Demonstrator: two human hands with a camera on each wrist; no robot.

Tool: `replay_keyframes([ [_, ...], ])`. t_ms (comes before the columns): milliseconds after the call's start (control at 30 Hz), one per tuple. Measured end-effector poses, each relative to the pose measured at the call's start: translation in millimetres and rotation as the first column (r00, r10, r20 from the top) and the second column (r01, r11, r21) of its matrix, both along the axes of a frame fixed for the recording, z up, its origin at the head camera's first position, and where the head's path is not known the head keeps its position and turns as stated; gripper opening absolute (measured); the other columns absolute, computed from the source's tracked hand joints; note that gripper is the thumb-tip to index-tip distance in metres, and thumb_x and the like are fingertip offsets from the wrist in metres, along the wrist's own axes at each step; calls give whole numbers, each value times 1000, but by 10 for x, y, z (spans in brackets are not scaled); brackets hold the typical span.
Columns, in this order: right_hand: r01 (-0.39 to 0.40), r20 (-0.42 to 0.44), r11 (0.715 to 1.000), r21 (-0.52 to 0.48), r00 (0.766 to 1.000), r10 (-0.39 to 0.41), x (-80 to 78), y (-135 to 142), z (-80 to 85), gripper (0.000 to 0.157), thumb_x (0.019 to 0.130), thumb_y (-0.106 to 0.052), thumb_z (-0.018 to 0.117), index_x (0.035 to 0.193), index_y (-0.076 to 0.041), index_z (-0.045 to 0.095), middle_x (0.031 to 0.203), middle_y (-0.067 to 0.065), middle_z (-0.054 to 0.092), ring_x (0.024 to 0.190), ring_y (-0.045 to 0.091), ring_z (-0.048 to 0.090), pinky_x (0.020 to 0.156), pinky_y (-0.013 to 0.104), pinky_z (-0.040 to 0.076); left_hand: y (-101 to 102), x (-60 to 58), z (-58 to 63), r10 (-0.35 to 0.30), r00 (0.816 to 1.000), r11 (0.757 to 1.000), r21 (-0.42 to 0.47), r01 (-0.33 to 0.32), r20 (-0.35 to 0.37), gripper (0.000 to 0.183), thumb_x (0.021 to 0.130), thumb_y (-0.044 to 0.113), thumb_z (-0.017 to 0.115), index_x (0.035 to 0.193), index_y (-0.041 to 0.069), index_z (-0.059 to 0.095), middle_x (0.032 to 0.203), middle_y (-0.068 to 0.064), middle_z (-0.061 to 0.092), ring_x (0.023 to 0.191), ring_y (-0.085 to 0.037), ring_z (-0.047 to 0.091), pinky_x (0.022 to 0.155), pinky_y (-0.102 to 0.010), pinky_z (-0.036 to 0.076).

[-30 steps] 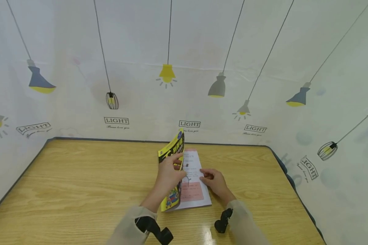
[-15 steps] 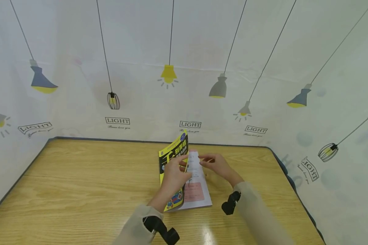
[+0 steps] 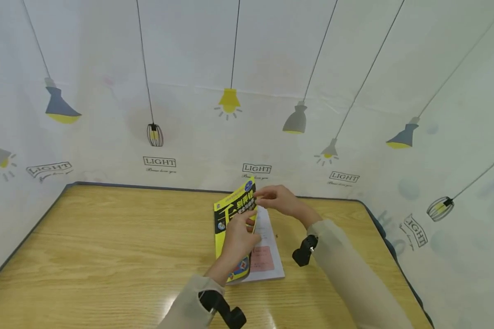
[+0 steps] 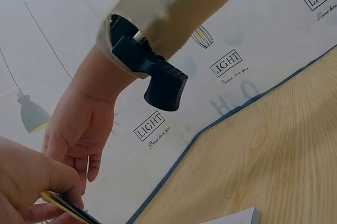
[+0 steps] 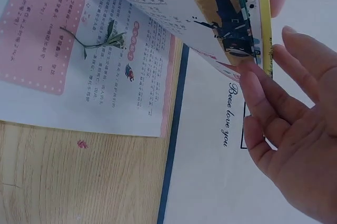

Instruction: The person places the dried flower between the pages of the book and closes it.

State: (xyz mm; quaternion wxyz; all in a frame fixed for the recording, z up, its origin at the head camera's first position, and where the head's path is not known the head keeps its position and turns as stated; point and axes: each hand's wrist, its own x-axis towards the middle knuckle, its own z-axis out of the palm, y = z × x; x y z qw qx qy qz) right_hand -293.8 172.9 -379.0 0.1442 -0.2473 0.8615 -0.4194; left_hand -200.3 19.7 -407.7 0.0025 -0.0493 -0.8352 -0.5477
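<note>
A paperback book (image 3: 234,201) with a yellow and black cover lies partly open on the wooden table, its front part lifted and curved. My left hand (image 3: 238,237) grips the raised part by its free edge. At the upper corner of that edge, my right hand (image 3: 277,199) has its fingertips on both sides of the raised pages, as the right wrist view shows. On the white and pink page (image 5: 121,92) below lies a small green sprig (image 5: 100,41) with a thin stem. In the left wrist view only a corner of the book shows beneath the hands.
Wooden table (image 3: 107,237) surrounds the book, edged by a dark border. A tiny pink speck (image 5: 82,143) is on the tabletop beside the page. Behind stands a white wall covering (image 3: 189,114) printed with lamps. Each wrist wears a black camera mount (image 3: 224,308).
My right hand has moved from the page's right edge up to the upper corner of the lifted part. My left hand has shifted slightly right, still gripping the raised part.
</note>
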Motion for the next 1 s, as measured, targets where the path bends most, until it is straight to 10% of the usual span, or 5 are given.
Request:
replay_keyframes([
  [633, 95, 38, 991, 90, 994, -99, -7, 11, -40, 32, 85, -1, 62, 115, 6, 60, 98, 17, 65, 87, 24, 62, 73, 35, 50, 101, 25, -230, -95, 994, 990, -98, 100, 55, 63, 79, 44, 68, 132, 15, 51, 109, -9, 47, 89, -19, 50, 69, -35, 44],
  [1000, 206, 56, 973, 108, 976, -212, -2, 172, -311, 31, 84, 0, 62, 115, 5, 61, 86, 10, 65, 79, 21, 62, 70, 37, 49, -22, 23, -603, -130, 990, 985, -107, 135, 56, 47, 79, 22, 72, 123, 11, 60, 92, -9, 44, 73, -18, 46, 58, -30, 40],
])
